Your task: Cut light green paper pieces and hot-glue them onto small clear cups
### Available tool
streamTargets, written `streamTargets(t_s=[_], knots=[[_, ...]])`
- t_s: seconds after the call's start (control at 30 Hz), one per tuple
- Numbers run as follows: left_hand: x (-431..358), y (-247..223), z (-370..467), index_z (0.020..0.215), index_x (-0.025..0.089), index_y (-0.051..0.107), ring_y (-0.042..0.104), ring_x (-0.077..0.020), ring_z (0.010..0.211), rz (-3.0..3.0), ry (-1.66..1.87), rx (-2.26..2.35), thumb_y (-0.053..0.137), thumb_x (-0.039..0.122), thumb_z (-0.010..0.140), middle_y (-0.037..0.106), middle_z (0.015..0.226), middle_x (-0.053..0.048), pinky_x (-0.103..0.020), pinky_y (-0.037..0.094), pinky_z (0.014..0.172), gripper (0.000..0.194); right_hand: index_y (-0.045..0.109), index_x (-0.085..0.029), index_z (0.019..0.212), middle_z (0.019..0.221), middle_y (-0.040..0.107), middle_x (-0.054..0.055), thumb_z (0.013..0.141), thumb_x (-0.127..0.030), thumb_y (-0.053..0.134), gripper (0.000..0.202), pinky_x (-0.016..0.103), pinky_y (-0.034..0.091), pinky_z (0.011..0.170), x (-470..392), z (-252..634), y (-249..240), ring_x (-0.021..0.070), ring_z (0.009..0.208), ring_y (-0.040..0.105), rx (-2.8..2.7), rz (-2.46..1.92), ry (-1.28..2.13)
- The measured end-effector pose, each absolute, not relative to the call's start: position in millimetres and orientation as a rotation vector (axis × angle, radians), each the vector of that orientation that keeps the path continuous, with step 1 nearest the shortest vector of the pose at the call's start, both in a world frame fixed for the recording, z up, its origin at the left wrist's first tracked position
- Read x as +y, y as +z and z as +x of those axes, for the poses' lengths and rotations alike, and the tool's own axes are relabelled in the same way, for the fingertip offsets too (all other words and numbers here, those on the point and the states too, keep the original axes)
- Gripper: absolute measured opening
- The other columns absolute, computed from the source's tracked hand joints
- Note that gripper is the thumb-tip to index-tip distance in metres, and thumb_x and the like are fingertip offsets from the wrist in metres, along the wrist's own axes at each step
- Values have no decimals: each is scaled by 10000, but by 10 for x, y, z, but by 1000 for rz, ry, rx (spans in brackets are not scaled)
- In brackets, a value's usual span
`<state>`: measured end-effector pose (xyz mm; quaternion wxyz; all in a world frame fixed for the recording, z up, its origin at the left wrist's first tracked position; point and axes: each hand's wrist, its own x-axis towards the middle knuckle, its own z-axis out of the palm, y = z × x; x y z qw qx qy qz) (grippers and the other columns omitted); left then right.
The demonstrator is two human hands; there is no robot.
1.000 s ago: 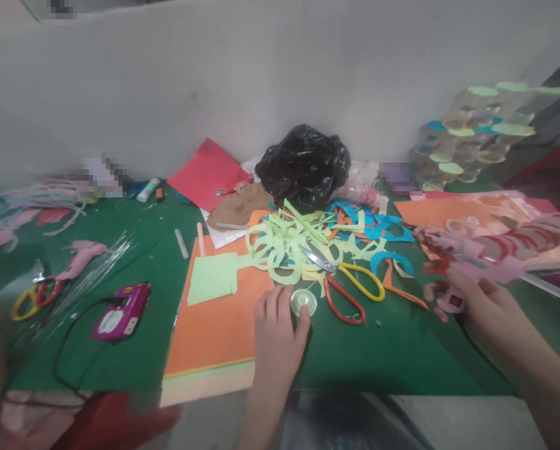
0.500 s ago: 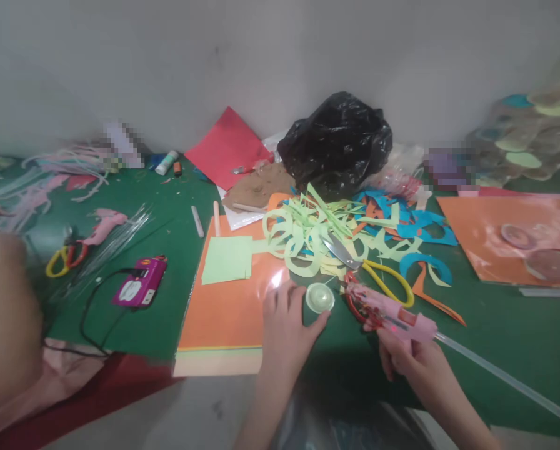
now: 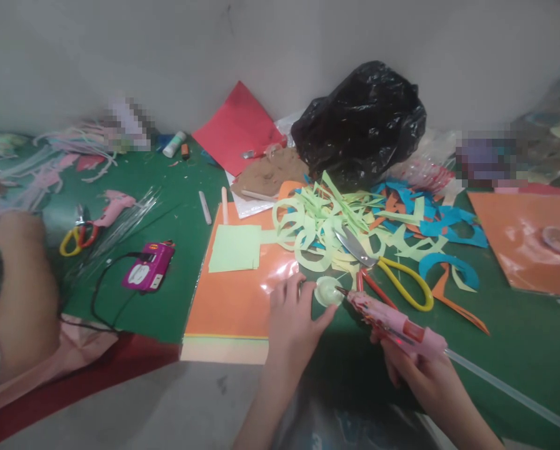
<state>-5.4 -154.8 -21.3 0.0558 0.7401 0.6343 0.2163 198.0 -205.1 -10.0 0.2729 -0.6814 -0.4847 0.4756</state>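
A small pale green round piece (image 3: pixel 327 292) lies near the table's front edge, between the thumb and fingers of my left hand (image 3: pixel 295 319), which touch its rim. My right hand (image 3: pixel 414 362) is wrapped round a pink glue gun (image 3: pixel 397 322) with a long clear glue stick out of its back. The gun's dark nozzle is at the right part of the round piece. Just beyond the gun lie scissors (image 3: pixel 404 284) with yellow and red handles. Left of my left hand, light green paper squares (image 3: pixel 234 248) rest on orange sheets (image 3: pixel 228 306).
Green and blue paper scraps (image 3: pixel 317 231) lie behind my hands, before a black plastic bag (image 3: pixel 359 125). At left are another pink glue gun (image 3: pixel 115 206), a purple box (image 3: pixel 149 267) with a black cable, and another person's arm (image 3: pixel 24 294).
The nozzle of the pink glue gun has come left from beside the round piece to over it. The whole view has shifted slightly.
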Motion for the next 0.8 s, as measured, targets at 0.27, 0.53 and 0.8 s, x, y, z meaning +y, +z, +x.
streamTargets(t_s=[0.27, 0.53, 0.8], knots=[[-1550, -228, -43, 1035, 193, 622, 573, -283, 1099, 2261, 728, 1923, 719, 434, 858, 647, 1157, -92, -413, 477, 911, 314, 647, -181, 757, 426, 492, -1, 867, -611, 514, 464, 265, 400, 475, -2044, 1977, -92, 151, 424, 494, -1325, -1890, 1268], [-1554, -227, -45, 1040, 191, 612, 571, -294, 1124, 2272, 710, 1927, 704, 442, 870, 642, 1158, -93, -430, 483, 912, 316, 573, -202, 661, 423, 497, 2, 899, -621, 469, 493, 250, 384, 453, -2052, 1984, -123, 140, 422, 493, -1364, -1891, 1264], [-1548, -237, -51, 1039, 186, 614, 569, -293, 1122, 2275, 714, 1916, 700, 439, 874, 642, 1157, -97, -429, 483, 915, 314, 579, -195, 643, 428, 504, 13, 889, -700, 449, 576, 240, 394, 436, -2115, 2104, -322, 133, 414, 484, -1418, -1891, 1259]])
